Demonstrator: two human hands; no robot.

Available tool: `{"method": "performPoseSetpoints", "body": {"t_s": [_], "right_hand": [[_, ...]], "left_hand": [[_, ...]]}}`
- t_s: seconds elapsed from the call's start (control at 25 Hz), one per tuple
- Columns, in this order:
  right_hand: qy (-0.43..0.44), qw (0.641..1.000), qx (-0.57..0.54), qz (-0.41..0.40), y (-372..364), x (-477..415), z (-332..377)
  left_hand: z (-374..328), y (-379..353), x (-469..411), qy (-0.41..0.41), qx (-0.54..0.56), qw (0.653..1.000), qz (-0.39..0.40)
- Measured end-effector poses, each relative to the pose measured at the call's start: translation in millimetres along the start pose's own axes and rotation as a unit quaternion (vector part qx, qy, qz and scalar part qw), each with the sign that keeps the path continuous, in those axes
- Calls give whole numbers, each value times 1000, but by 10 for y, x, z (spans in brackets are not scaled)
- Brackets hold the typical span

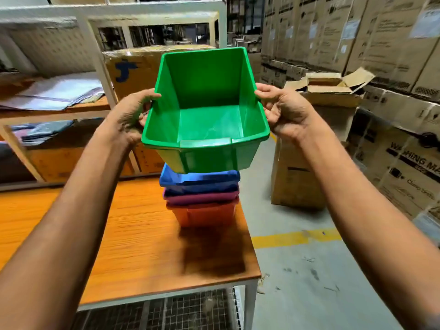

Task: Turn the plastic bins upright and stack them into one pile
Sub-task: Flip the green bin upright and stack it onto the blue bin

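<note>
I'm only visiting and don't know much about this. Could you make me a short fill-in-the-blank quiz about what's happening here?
The held bin, gripped by the left hand and the right hand, is coloured ____.
Its inside holds ____.
Just beneath it, the top bin of the pile is coloured ____.
Missing words: green; nothing; blue.

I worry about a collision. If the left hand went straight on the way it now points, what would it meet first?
The green bin, whose left rim the left hand grips. Behind it a cardboard box stands; how far is unclear.
</note>
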State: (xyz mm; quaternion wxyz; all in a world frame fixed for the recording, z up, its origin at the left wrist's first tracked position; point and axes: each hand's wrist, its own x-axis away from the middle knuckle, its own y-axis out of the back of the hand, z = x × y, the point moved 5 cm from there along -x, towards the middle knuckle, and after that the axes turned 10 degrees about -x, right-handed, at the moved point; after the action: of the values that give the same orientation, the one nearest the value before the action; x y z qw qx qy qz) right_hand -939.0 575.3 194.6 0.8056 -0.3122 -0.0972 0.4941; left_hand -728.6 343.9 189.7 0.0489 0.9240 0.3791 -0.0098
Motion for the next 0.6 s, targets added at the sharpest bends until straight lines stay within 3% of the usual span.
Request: {"method": "performPoseSetpoints", "body": {"t_s": [0.24, 0.6], "right_hand": [[30, 995, 60, -71, -130, -246, -371], [8, 992, 65, -104, -61, -474, -608]], "left_hand": [[67, 242, -78, -36, 52, 997, -39], [272, 308, -182, -3, 51, 997, -52]]}}
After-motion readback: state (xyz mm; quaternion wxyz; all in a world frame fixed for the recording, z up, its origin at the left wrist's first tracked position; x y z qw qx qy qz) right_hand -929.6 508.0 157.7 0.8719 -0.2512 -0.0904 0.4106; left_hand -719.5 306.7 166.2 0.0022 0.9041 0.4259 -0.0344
